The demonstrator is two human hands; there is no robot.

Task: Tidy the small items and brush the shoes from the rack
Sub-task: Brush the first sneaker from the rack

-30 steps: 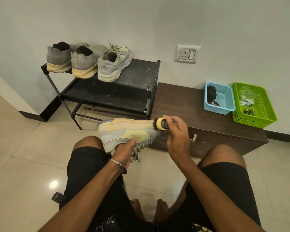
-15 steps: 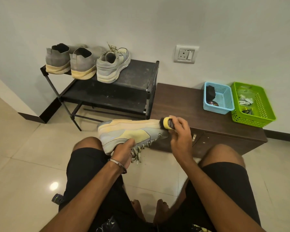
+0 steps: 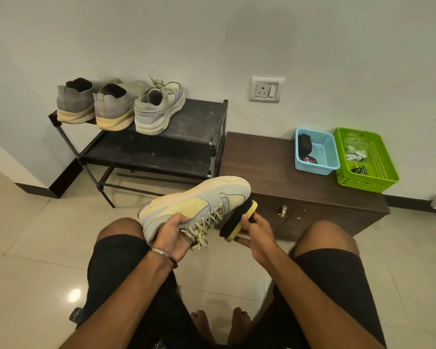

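A sneaker is being brushed at mid-frame, above the knees.

The sneaker (image 3: pixel 196 210) is gripped at its heel end by the left hand (image 3: pixel 173 233), fingers curled round the upper, while the brush (image 3: pixel 239 220) is held in the closed right hand (image 3: pixel 258 235), its dark bristles laid against the laced toe end. The brushing step is judged to be in hand; three shoes (image 3: pixel 118 107) are left on the rack (image 3: pixel 186 137) at upper left. A stroke along the upper is called for next, then a turn of the sneaker. Open floor is seen at lower left; the table (image 3: pixel 262 157) edge lies just behind the brush, with the blue basket (image 3: pixel 316 152) and green basket (image 3: pixel 365 159) well apart at right.
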